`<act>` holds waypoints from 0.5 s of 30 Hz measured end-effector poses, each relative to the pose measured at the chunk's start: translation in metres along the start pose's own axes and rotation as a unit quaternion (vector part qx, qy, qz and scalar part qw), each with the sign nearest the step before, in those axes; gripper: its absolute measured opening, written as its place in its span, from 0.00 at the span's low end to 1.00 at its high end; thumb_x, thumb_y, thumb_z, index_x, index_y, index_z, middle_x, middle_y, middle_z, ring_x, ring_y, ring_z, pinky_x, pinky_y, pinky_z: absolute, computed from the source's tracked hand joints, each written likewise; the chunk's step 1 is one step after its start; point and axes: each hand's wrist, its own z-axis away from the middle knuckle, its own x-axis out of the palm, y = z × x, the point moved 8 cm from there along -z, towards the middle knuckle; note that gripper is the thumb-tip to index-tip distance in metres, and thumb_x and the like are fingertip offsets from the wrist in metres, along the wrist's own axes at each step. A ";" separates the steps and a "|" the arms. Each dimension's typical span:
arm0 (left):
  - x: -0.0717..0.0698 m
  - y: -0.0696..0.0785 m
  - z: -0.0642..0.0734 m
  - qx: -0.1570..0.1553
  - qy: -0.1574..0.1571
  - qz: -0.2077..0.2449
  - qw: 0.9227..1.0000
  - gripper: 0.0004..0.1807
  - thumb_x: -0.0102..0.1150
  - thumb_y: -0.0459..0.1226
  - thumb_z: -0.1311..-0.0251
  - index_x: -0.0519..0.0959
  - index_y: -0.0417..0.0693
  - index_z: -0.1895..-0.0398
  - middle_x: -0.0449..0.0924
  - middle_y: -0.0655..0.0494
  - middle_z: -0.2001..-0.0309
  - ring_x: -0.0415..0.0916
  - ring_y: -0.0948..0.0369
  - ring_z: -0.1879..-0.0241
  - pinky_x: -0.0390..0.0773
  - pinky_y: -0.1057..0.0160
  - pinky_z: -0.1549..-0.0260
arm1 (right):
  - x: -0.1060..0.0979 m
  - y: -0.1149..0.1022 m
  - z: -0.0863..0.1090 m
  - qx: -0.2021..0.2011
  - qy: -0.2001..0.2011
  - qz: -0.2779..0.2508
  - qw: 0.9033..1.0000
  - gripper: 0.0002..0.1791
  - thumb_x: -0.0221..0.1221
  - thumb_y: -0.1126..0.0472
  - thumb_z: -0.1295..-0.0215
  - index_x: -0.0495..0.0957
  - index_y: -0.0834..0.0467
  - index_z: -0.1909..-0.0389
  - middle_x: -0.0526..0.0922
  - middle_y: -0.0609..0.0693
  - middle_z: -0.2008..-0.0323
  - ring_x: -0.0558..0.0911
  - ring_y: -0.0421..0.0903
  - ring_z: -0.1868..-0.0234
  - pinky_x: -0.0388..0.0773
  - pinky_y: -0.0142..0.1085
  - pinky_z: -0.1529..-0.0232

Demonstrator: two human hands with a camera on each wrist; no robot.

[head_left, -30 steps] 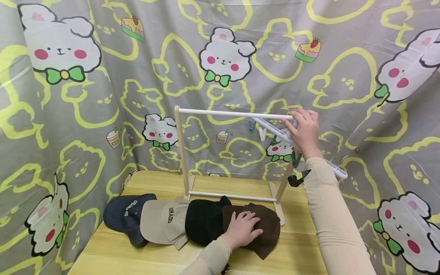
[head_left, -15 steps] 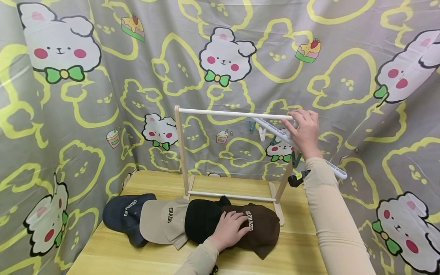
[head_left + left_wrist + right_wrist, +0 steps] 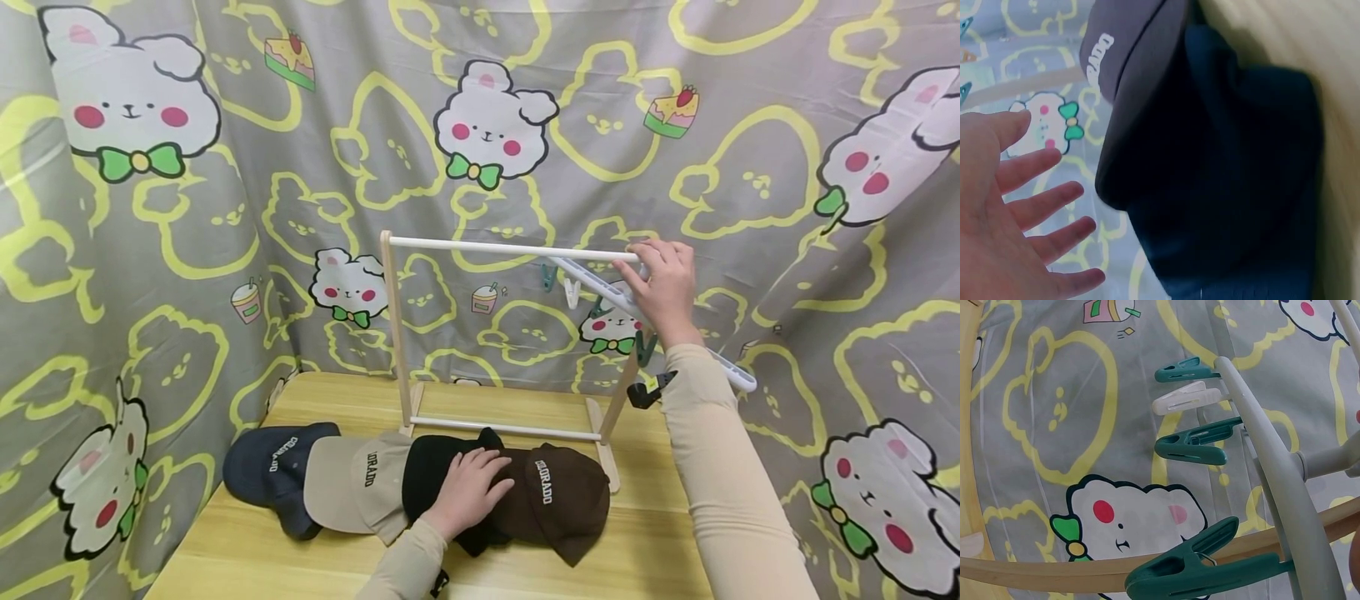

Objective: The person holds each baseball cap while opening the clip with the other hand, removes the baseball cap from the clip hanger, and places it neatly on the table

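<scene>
In the head view my left hand (image 3: 468, 492) lies spread over the black cap (image 3: 435, 475), fingertips beside the brim of the brown cap (image 3: 573, 500). The left wrist view shows the same hand (image 3: 1010, 206) with straight fingers, apart from a dark cap (image 3: 1222, 181). My right hand (image 3: 663, 287) grips the right end of the rack's white top rod (image 3: 517, 248); its palm side is hidden. Beneath that hand slants a pale clip hanger (image 3: 600, 283), which carries green clothespins (image 3: 1191, 445) and a white clothespin (image 3: 1185, 398).
A beige cap (image 3: 341, 492) and a navy cap (image 3: 258, 467) continue the overlapping row to the left on the wooden table (image 3: 247, 567). The rack's left post (image 3: 397, 333) stands behind them. A patterned curtain (image 3: 360, 50) encloses the table.
My left hand has slid left from the brown cap onto the black one, uncovering the brown cap's white lettering. The right hand stays at the rod's end.
</scene>
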 end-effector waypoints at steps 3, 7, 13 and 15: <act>-0.009 -0.006 0.003 0.001 0.014 -0.001 1.000 0.20 0.51 0.52 0.32 0.79 0.57 0.42 0.78 0.52 0.41 0.72 0.48 0.38 0.67 0.36 0.40 | 0.000 0.000 0.000 0.000 -0.001 0.002 1.000 0.20 0.65 0.49 0.39 0.81 0.60 0.54 0.81 0.60 0.48 0.69 0.60 0.46 0.61 0.53 0.41; -0.019 -0.017 0.005 -0.007 0.021 0.007 1.000 0.21 0.51 0.52 0.32 0.78 0.55 0.41 0.78 0.50 0.40 0.71 0.47 0.38 0.66 0.35 0.40 | 0.000 0.001 0.000 0.000 -0.001 0.005 1.000 0.20 0.65 0.49 0.39 0.81 0.60 0.54 0.81 0.60 0.49 0.69 0.59 0.46 0.61 0.53 0.41; -0.033 -0.032 0.008 -0.021 0.049 -0.005 0.999 0.21 0.52 0.51 0.32 0.78 0.55 0.41 0.78 0.51 0.41 0.73 0.48 0.40 0.66 0.35 0.40 | -0.001 0.000 0.000 -0.009 0.005 0.000 1.000 0.20 0.66 0.49 0.39 0.81 0.60 0.54 0.82 0.60 0.50 0.69 0.60 0.47 0.61 0.53 0.41; -0.039 -0.037 0.009 -0.027 0.061 -0.007 0.998 0.20 0.53 0.51 0.32 0.78 0.55 0.42 0.79 0.51 0.42 0.73 0.48 0.41 0.67 0.35 0.41 | -0.001 0.000 0.001 -0.011 0.007 -0.001 1.000 0.20 0.66 0.50 0.40 0.81 0.60 0.54 0.82 0.60 0.50 0.70 0.60 0.47 0.61 0.52 0.41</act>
